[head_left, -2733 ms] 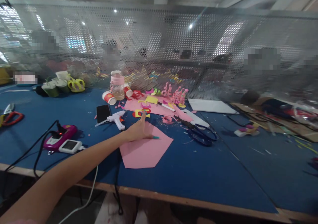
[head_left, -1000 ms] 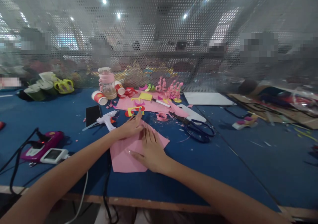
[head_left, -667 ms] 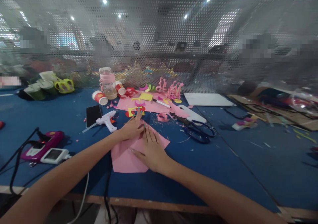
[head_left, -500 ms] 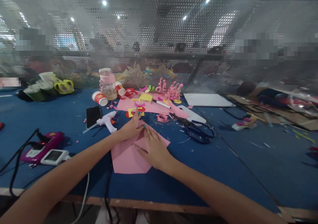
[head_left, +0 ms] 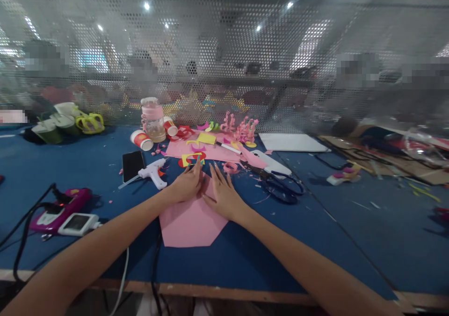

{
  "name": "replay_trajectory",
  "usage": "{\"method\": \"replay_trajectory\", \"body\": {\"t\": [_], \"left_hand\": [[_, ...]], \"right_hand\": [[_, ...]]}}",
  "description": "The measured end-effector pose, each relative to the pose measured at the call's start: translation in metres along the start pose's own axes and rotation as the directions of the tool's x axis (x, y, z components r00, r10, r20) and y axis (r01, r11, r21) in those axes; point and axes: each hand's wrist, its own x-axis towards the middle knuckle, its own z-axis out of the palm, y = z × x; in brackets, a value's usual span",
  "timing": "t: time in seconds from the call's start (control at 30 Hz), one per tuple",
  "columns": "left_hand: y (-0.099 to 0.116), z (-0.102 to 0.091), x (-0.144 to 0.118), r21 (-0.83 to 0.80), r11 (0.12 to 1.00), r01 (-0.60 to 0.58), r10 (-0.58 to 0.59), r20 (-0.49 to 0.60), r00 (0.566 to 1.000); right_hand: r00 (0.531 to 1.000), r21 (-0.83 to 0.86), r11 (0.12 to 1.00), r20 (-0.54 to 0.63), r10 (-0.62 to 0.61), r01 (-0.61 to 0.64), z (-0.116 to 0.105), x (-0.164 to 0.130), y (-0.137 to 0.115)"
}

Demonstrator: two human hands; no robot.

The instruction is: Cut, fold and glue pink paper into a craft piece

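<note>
A pink paper sheet (head_left: pixel 191 222) lies flat on the blue table (head_left: pixel 105 166) in front of me. My left hand (head_left: pixel 185 185) presses on its far left part, fingers together and pointing away. My right hand (head_left: pixel 224 195) lies flat beside it on the sheet's far right part, fingers spread. The two hands nearly touch. Neither hand holds anything.
A white glue gun (head_left: pixel 152 174) and a black phone (head_left: pixel 132 164) lie left of my hands. Dark scissors (head_left: pixel 280 188) lie to the right. Paper scraps, pink cut-outs (head_left: pixel 242 128), cups and a jar (head_left: pixel 153 119) stand behind. A purple power strip (head_left: pixel 59 204) with cables sits at left. A perforated screen (head_left: pixel 224 63) closes the back.
My right hand came in, pressed on the pink sheet and slid forward toward its far edge. The left hand stayed on the sheet. The right corner of the sheet is now covered.
</note>
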Motion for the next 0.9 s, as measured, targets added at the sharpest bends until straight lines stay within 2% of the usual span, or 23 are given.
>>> {"method": "replay_trajectory", "body": {"t": [0.1, 0.17, 0.27, 0.5, 0.67, 0.9], "left_hand": [[0.000, -0.003, -0.001, 0.062, 0.998, -0.014, 0.008, 0.101, 0.995], [0.001, -0.004, -0.001, 0.087, 0.996, -0.028, 0.017, 0.125, 0.992], [0.002, -0.005, -0.001, 0.113, 0.993, -0.033, 0.018, 0.127, 0.992], [0.003, -0.003, 0.002, 0.001, 0.996, 0.088, -0.088, 0.101, 0.991], [0.006, -0.005, 0.003, -0.022, 0.990, 0.141, -0.138, 0.107, 0.985], [0.008, -0.012, 0.004, 0.068, 0.994, 0.084, -0.093, 0.154, 0.984]], "right_hand": [[0.998, -0.045, 0.998, 0.038, -0.052, 0.053, -0.005, 0.004, 0.000], [0.997, -0.069, 0.996, 0.045, -0.058, 0.061, -0.008, 0.007, 0.000], [0.998, -0.074, 0.996, 0.038, -0.055, 0.058, -0.009, 0.013, -0.002], [1.000, -0.040, 0.999, 0.016, 0.016, -0.016, -0.001, 0.024, -0.010], [1.000, -0.079, 0.997, -0.021, 0.007, -0.008, 0.000, 0.023, -0.011], [1.000, -0.094, 0.996, -0.023, 0.002, -0.004, -0.002, 0.021, -0.014]]}}
